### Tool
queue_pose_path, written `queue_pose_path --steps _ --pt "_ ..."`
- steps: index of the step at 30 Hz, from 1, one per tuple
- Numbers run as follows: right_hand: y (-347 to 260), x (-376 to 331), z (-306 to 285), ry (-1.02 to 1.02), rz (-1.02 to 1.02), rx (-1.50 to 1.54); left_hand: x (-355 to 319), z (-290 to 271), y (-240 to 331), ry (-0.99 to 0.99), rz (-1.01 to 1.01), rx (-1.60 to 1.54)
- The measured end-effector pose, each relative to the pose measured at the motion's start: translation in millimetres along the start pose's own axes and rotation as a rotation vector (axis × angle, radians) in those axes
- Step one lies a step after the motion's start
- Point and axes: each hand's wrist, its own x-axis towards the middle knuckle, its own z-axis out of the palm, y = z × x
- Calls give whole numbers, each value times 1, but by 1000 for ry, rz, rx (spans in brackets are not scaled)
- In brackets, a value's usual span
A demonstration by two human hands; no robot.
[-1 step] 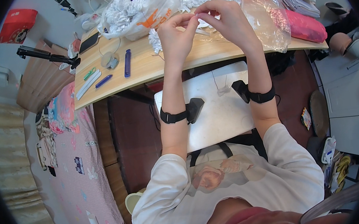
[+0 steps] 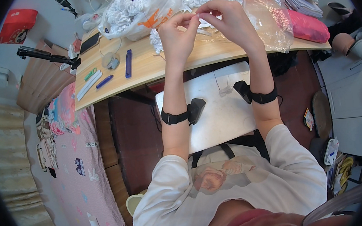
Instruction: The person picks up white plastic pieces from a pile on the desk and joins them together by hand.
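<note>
Both arms reach out over the wooden table, bringing the fingertips together above it. My left hand is closed in a thumb-and-finger pinch. Facing it, my right hand pinches too, its fingertips almost meeting the left ones. What they hold is too small to make out; only a thin whitish bit shows between the tips. Just left of my left hand lies a white crumpled bundle. White strips rest on the table between the hands, partly hidden by them.
Behind the hands sit a plastic bag of white pieces and clear plastic wrapping. Leftward lie a purple tube, a blue pen, green-handled scissors and a tape roll. A white stool stands below.
The fingertips of my two hands have parted very slightly. Everything else looks the same.
</note>
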Motion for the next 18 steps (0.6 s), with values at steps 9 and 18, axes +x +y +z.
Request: queue_pose_path --steps 9,18 --pt "-2 1 -17 -36 115 30 0 -1 13 6 -10 14" --pt "-18 -1 -42 -56 198 357 -8 -7 45 -137 51 31"
